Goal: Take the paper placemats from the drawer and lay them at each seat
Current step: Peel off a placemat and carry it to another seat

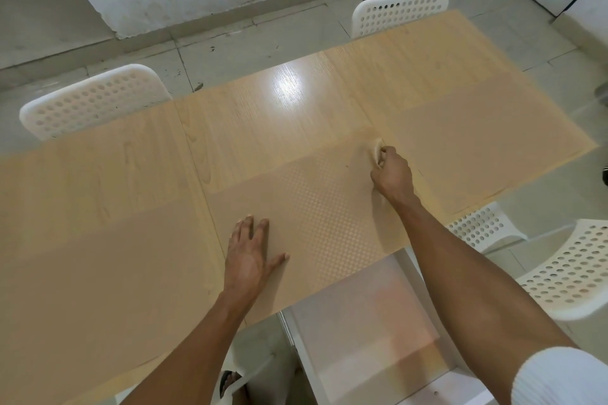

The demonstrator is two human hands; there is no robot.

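1. Progress, as far as it shows: three mats already lie along your side of the table (296, 92). There is a left mat (98, 260), a middle mat (322, 207) in front of you, and a right mat (477, 154). I judge the near row to be nearly done.

2. The two white chairs (95, 102) across the table have no mat that I can make out in front of them. Those seats look like what is left, though the mats match the table closely in colour, so I may be missing a pale edge.

3. The drawer (362, 339) below the table edge stands open. Something pale lies inside, but it is too blurred to tell whether it is more mats.

4. Your left hand (250, 256) rests flat on the middle mat's near left part, fingers straight and spread, pinning it down rather than gripping.

5. Your right hand (393, 174) has its grip clamped on the middle mat's far right corner. The fingers are curled, and the corner is bunched up between them.

6. So the mat lies under and between both hands. Most of it is flat on the table, with only that pinched corner lifted. Its right edge sits just beside the right mat.
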